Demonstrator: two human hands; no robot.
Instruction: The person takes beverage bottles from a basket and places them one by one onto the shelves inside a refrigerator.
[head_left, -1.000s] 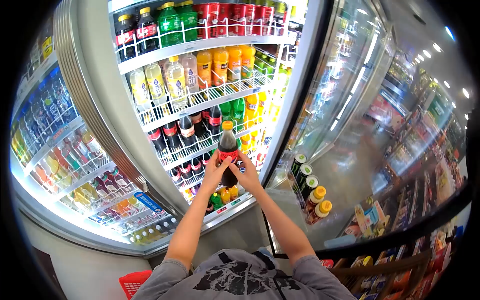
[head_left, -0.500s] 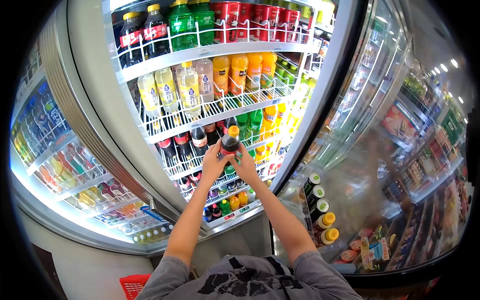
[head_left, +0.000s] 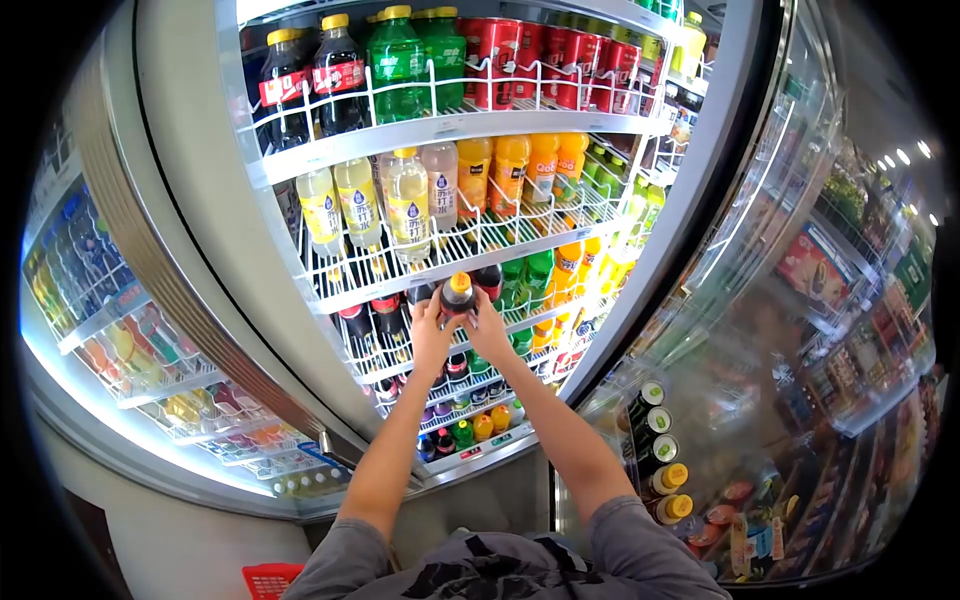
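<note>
A dark cola bottle with a yellow cap (head_left: pixel 459 292) is held between both hands, upright and leaning slightly, in front of the cooler's middle racks. My left hand (head_left: pixel 431 332) is closed round its left side. From the right, my right hand (head_left: pixel 487 329) grips the same bottle. The hands hide its lower part and most of its label. Just behind stands another dark bottle (head_left: pixel 488 278) on the rack, to the right of the held one. Above the hands runs the front edge of a white wire shelf (head_left: pixel 400 285) bearing soda-water bottles (head_left: pixel 407 205).
The top rack carries cola bottles (head_left: pixel 338 75), green bottles (head_left: pixel 396 70) and red cans (head_left: pixel 495 65). Orange drinks (head_left: pixel 510 175) stand on the rack below. An open glass door (head_left: pixel 700 330) is at right, with cans and bottles beyond it. A red basket (head_left: pixel 268 582) sits lower left.
Both hands, still round the cola bottle, have moved closer to the rack, and the bottle's cap now tips more towards me. The whole view has shifted, with the shelves appearing lower and further right.
</note>
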